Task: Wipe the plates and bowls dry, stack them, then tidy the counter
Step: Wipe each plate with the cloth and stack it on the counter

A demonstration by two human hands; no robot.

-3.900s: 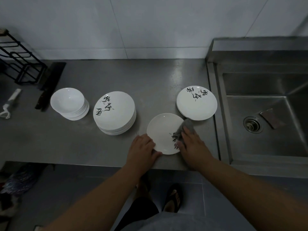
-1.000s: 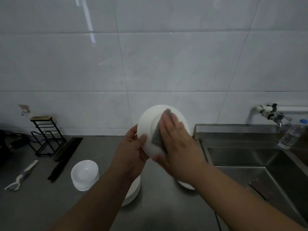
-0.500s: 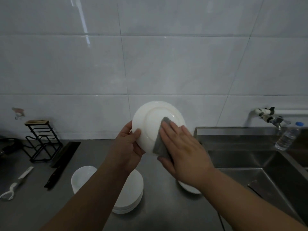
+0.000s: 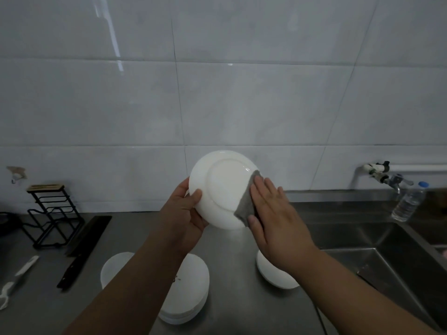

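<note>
Plate [image 4: 222, 189] held up left of the sink [image 4: 399, 247], underside showing. Left grip [image 4: 186, 209] clamped on its rim, thumb over the edge; right grip [image 4: 273, 213] flat, pressing grey cloth [image 4: 244, 205] to it. Glazed, stiff, breakable, likely slick if damp: rim hold looks safest.

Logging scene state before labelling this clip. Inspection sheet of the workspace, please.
Surface: steel counter, dimly lit; sink at the right.
Job's things: plate held up, underside to the camera; grey cloth on its right side; plate stack and bowls partly behind the left forearm; more plates below the right wrist.
Clutter: black rack, knife and white-handled tool at the left; water bottle.
Grippers: left hand grips the plate's left rim; right hand presses the cloth to the plate with straight fingers.
Cables: nothing seen.
Surroundings: white tiled wall; tap.
</note>
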